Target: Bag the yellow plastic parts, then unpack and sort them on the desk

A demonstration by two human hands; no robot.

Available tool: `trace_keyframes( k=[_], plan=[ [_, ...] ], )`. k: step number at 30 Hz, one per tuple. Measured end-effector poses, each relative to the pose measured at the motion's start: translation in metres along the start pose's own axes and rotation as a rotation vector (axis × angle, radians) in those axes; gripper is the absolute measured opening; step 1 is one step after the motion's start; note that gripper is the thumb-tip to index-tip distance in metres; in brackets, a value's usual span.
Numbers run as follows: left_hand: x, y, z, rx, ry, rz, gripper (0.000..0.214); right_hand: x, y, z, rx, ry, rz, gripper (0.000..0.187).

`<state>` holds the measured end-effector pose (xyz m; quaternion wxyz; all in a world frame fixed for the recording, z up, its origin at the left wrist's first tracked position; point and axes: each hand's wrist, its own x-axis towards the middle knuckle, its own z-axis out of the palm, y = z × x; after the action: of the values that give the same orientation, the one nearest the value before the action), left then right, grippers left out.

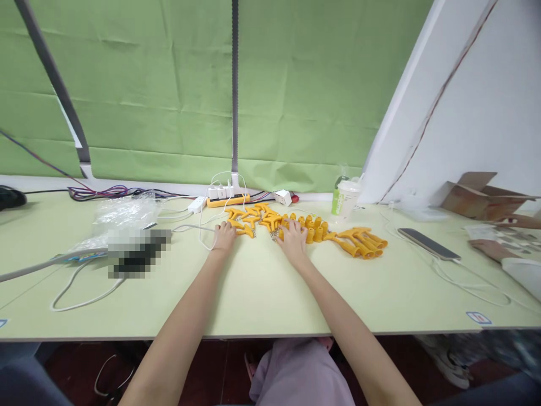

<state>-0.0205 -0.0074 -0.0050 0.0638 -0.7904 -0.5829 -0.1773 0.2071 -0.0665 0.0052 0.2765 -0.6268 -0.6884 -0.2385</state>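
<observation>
My left hand (224, 237) rests on the table at the left end of a cluster of flat, branching yellow plastic pieces (253, 213), some with small metal chains. Its fingers are slightly bent and touch the edge of the nearest piece. Over the right part of the cluster lies my right hand (293, 241), fingers apart, beside short yellow cup-shaped pieces (318, 232) standing in rows. Whether anything is under its palm is hidden. Further right, longer yellow tube-like pieces (359, 243) lie in a fanned heap.
Behind the pieces are a yellow power strip (228, 201) with white plugs and a lidded drink cup (347, 198). Clear plastic wrap (122, 217) and cables lie left. A phone (429, 243) and an open cardboard box (486, 197) are right. The table's front edge (270, 336) is near me.
</observation>
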Motion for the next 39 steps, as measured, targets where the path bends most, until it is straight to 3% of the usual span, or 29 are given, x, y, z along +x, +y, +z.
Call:
trace_keyframes(
  k=[5, 10, 12, 14, 17, 24, 26, 28, 30, 34, 39],
  plan=[
    [0.004, 0.001, -0.003, -0.187, 0.096, -0.088, 0.019, -0.005, -0.001, 0.005, 0.078, -0.047, 0.082, 0.019],
    [0.012, 0.004, -0.005, -0.747, 0.362, -0.215, 0.011, -0.01, 0.003, 0.004, 0.196, -0.1, 0.127, 0.034],
    [0.013, 0.01, -0.009, -1.061, 0.347, -0.231, 0.011, -0.009, 0.004, 0.002, 0.28, -0.084, 0.142, 0.035],
    [0.01, 0.017, -0.013, -1.341, 0.251, -0.184, 0.022, -0.007, 0.003, -0.001, 0.381, -0.049, 0.14, 0.038],
    [0.001, 0.03, -0.021, -1.583, 0.122, -0.062, 0.035, -0.007, -0.002, -0.004, 0.497, -0.07, 0.09, 0.039],
    [-0.019, 0.055, -0.029, -1.625, -0.144, 0.166, 0.031, -0.011, -0.012, -0.001, 0.805, -0.3, 0.015, 0.03],
    [-0.018, 0.055, -0.03, -1.628, -0.167, 0.161, 0.033, -0.009, -0.01, -0.002, 0.825, -0.302, 0.047, 0.034],
    [-0.015, 0.049, -0.031, -1.651, -0.191, 0.071, 0.044, -0.007, -0.007, -0.006, 0.82, -0.287, 0.071, 0.037],
    [-0.011, 0.038, -0.031, -1.688, -0.249, -0.006, 0.055, -0.005, -0.002, -0.01, 0.775, -0.27, 0.093, 0.039],
    [-0.008, 0.017, -0.03, -1.7, -0.426, 0.026, 0.061, -0.005, 0.006, -0.017, 0.552, -0.261, 0.048, 0.038],
    [-0.009, 0.016, -0.027, -1.498, -0.364, -0.077, 0.052, -0.01, 0.009, -0.02, 0.345, -0.302, -0.095, 0.027]
  ],
)
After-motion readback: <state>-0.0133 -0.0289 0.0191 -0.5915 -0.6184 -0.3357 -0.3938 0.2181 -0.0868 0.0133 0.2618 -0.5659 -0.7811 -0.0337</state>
